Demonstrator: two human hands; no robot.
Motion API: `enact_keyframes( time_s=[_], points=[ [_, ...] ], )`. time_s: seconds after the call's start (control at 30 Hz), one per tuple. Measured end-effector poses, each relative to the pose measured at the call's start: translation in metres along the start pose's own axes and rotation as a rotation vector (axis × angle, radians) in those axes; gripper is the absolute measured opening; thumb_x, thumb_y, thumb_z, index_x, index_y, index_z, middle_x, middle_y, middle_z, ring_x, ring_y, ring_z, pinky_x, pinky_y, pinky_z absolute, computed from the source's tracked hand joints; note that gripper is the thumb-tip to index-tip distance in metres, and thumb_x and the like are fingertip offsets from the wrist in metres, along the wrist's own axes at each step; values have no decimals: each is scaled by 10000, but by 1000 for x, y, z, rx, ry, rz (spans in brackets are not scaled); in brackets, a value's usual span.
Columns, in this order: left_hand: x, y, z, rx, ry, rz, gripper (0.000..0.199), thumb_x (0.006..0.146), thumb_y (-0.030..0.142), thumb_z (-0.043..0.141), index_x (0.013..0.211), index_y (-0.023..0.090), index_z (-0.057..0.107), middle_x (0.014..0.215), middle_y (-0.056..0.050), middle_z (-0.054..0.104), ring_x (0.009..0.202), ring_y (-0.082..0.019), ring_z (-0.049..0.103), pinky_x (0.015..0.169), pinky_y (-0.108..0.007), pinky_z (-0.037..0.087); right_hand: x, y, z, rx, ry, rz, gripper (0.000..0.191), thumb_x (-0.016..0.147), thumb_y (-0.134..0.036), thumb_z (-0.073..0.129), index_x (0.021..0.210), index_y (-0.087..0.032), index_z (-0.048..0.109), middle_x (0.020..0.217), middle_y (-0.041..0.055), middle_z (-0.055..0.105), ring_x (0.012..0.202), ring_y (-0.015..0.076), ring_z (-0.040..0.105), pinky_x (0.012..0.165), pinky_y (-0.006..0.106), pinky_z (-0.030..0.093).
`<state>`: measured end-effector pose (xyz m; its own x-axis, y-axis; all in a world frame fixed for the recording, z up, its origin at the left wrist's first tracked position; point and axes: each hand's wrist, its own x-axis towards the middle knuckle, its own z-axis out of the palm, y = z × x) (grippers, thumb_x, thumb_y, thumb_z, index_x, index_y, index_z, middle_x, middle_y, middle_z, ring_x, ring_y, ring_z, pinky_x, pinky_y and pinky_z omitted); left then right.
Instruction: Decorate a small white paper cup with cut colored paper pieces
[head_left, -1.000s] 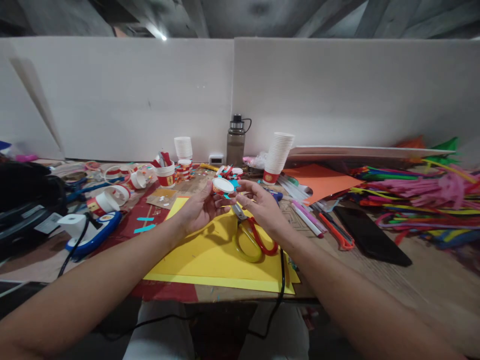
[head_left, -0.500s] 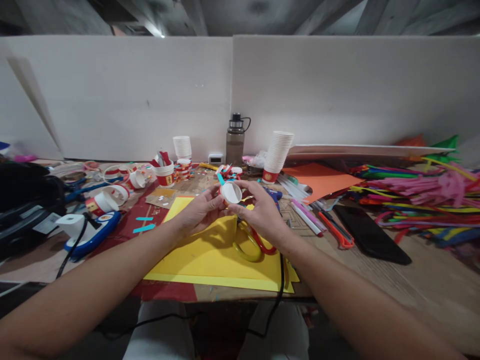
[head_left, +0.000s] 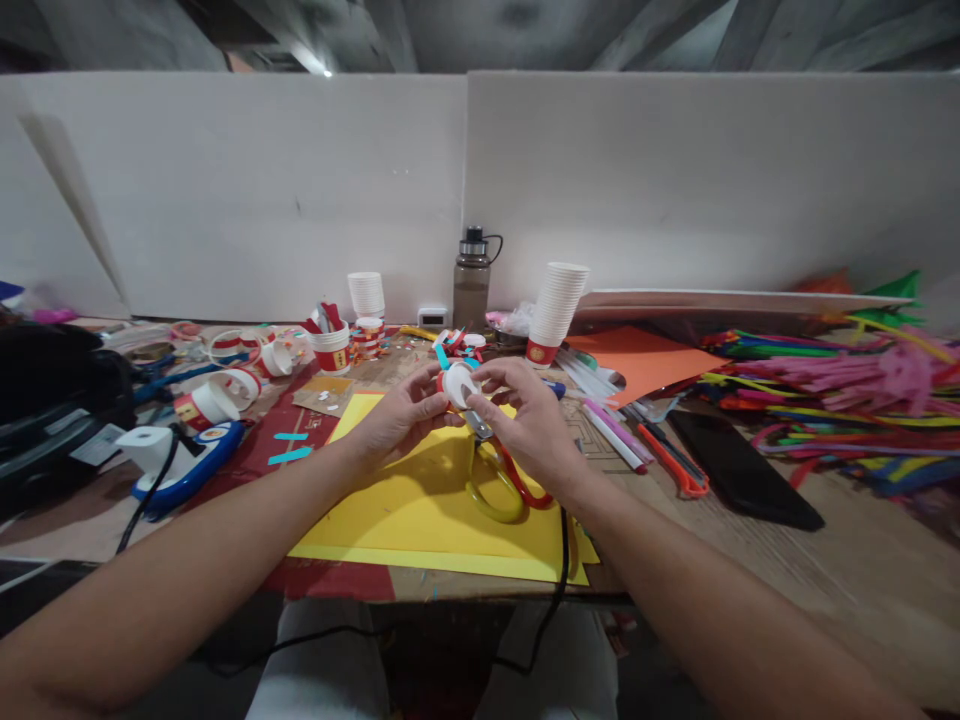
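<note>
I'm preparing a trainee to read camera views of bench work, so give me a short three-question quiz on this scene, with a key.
1. True or false: the translucent grey plastic bottle with a black lid stands upright.

2. What does the person's left hand hold?
A) a flat black phone
B) a short, round red-and-white paper cup piece
C) an orange-handled cutter

3. How many narrow, flat turquoise strips show on the dark red printed surface just left of the yellow paper sheet?

Key: 1 true; 2 B; 3 two.
</note>
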<state>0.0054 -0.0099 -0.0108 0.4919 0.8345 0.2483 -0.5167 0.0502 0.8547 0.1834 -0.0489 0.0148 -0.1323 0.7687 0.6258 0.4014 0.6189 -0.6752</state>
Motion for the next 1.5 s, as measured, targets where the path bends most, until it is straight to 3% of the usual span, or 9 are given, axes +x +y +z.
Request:
enact_keyframes(
  time_s=[0.17, 0.53, 0.83, 1.0, 1.2, 1.5],
  points=[
    [-1, -1, 1, 77, -43, 27, 471, 695, 255, 809, 1139, 224, 656, 1081, -67, 667, 900, -169, 639, 753, -275, 550, 0, -2, 0, 14, 10, 45, 284, 801, -200, 659, 1069, -207, 568, 1087, 69, 608, 872, 168, 595, 739, 324, 519],
    [-2, -2, 0, 107, -124, 0, 458, 773, 224, 738, 1219, 267, 644, 1171, -79, 659, 967, -184, 632, 821, -302, 537, 2, 1, -2, -96, -8, -37, 229, 790, -162, 644, 1006, -212, 585, 1036, 53, 593, 880, 173, 579, 747, 325, 503],
    [-4, -1, 4, 108, -60, 18, 429, 721, 176, 773, 1131, 217, 654, 1060, -67, 690, 886, -164, 665, 796, -284, 558, 1, 0, -2, -76, -28, -52, 206, 825, -169, 590, 1025, -212, 573, 1050, 63, 592, 889, 181, 578, 767, 343, 510],
    [-4, 2, 6, 70, -15, 25, 444, 712, 176, 784, 1128, 214, 634, 1060, -53, 693, 906, -152, 670, 841, -271, 553, -1, 1, 0, -62, -46, -85, 345, 801, -202, 660, 1122, -212, 535, 1126, 80, 594, 973, 203, 588, 835, 371, 513],
    [-2, 3, 3, 26, -48, 12, 451, 753, 275, 764, 1173, 201, 618, 1111, -84, 688, 935, -166, 674, 854, -286, 559, 0, 2, -1, -88, -45, -81, 386, 783, -200, 695, 1136, -223, 540, 1163, 84, 594, 1021, 218, 589, 863, 396, 511],
    [-5, 7, 7, 51, -10, 43, 419, 764, 233, 744, 1161, 182, 620, 1029, -65, 702, 831, -142, 681, 793, -283, 582, -1, 0, -2, -122, -67, -158, 386, 798, -193, 681, 1152, -236, 534, 1190, 87, 593, 1095, 242, 572, 872, 421, 520]
  ],
)
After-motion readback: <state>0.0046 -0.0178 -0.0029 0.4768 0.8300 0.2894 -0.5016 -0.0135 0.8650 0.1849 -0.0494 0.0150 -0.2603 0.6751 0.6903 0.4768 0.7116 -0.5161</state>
